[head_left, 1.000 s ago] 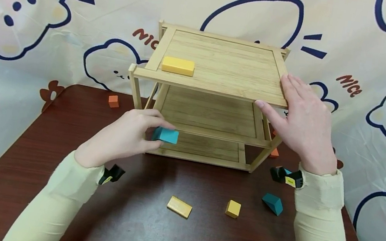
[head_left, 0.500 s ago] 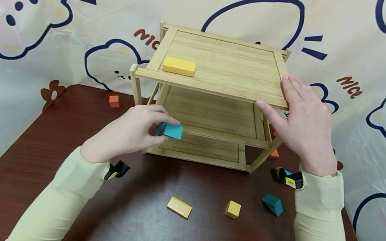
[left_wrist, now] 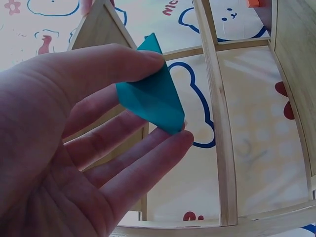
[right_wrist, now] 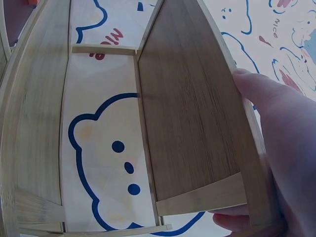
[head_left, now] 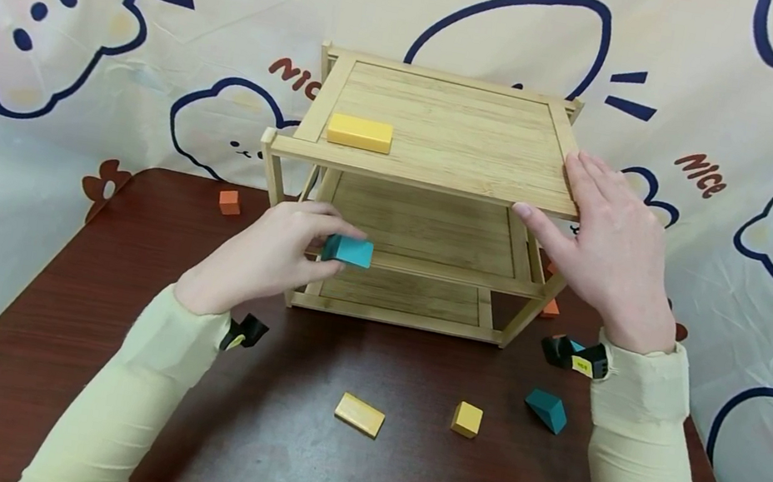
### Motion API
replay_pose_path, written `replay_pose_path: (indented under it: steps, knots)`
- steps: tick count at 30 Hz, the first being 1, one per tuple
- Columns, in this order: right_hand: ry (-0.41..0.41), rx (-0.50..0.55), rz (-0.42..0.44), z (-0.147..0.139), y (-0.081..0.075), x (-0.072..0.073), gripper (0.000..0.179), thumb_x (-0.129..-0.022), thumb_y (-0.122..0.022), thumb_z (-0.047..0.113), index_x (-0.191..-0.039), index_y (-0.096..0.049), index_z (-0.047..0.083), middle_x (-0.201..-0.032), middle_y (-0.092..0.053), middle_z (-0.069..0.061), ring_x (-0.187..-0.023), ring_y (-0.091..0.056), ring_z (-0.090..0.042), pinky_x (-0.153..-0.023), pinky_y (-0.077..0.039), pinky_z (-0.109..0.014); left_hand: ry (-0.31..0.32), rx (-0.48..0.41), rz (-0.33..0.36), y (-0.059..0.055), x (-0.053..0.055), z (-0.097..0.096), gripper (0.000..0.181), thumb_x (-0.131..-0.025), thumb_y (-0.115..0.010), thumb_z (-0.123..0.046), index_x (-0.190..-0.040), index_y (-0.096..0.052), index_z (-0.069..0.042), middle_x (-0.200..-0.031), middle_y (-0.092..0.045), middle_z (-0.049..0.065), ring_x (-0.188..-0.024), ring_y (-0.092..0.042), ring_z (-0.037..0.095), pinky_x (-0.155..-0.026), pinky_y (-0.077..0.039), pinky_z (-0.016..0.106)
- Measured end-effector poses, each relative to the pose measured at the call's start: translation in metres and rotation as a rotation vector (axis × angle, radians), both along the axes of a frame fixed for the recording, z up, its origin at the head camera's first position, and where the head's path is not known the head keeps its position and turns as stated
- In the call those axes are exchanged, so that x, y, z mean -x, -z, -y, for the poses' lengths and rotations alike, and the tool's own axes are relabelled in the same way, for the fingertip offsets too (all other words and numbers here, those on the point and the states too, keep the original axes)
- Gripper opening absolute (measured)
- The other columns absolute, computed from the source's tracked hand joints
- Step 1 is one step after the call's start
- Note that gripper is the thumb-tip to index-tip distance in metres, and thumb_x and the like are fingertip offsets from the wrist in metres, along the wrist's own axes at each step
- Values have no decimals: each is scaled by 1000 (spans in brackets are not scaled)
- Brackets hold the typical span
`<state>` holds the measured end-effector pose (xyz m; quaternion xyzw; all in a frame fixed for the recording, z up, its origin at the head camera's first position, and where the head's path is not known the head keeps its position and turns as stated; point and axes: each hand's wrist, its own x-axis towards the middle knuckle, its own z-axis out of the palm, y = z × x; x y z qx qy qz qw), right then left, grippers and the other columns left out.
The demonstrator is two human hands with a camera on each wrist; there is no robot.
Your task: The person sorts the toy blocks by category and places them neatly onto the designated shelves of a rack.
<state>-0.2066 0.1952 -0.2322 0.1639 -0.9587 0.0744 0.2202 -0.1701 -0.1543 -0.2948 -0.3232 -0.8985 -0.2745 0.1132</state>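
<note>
A teal wedge block [head_left: 348, 251] is pinched between the thumb and fingers of my left hand [head_left: 271, 252]. That hand is in front of the shelf's left side, near the height of the middle tier. In the left wrist view, the block [left_wrist: 153, 96] shows a slanted side, with the thumb on one face and fingertips at the other. My right hand [head_left: 610, 238] holds the front right corner of the three-tier wooden shelf [head_left: 450, 125]. Its thumb lies at the front edge, and some fingers [right_wrist: 232, 220] show past the side rail in the right wrist view.
On the shelf top, at the front left, lies a yellow rectangular block [head_left: 360, 133]. Before the shelf are a flat yellow block [head_left: 360, 415], a yellow cube [head_left: 467, 419] and a teal wedge [head_left: 546, 410]. An orange cube [head_left: 229, 203] sits at the back left of the table [head_left: 264, 441].
My left hand has moved slightly up and to the right with the teal wedge block, closer to the shelf's middle tier. The right hand keeps its place on the shelf corner.
</note>
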Motion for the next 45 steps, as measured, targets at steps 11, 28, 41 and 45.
replay_pose_path:
  steps: [11,28,41,45]
  knots:
    - [-6,-2,-13,0,0,0,82,-85,-49,65,-145,-35,12,-147,-34,-9,-132,-34,-30,-93,-34,-58,-23,27,30,-2,11,-4,34,-78,-77,-16,-111,-68,-13,-102,-63,-2,-86,-56,12,-74,-50,30]
    - [-11,6,-21,0,-2,0,81,-84,-51,64,-145,-36,12,-146,-34,-9,-131,-34,-30,-93,-33,-59,-9,51,29,-9,27,-15,32,-80,-74,-16,-112,-69,-14,-108,-63,-2,-94,-58,8,-84,-47,27]
    - [-26,17,-38,0,0,0,80,-84,-53,63,-144,-39,11,-146,-36,-8,-131,-35,-29,-94,-33,-57,-62,151,82,-11,34,-20,33,-81,-74,-14,-113,-68,-12,-108,-62,1,-93,-55,15,-83,-46,31]
    - [-25,16,-37,0,0,0,80,-84,-53,63,-144,-39,12,-146,-35,-8,-131,-35,-30,-93,-34,-58,-71,162,113,-11,38,-22,34,-80,-74,-13,-114,-67,-11,-109,-62,2,-94,-54,16,-84,-46,32]
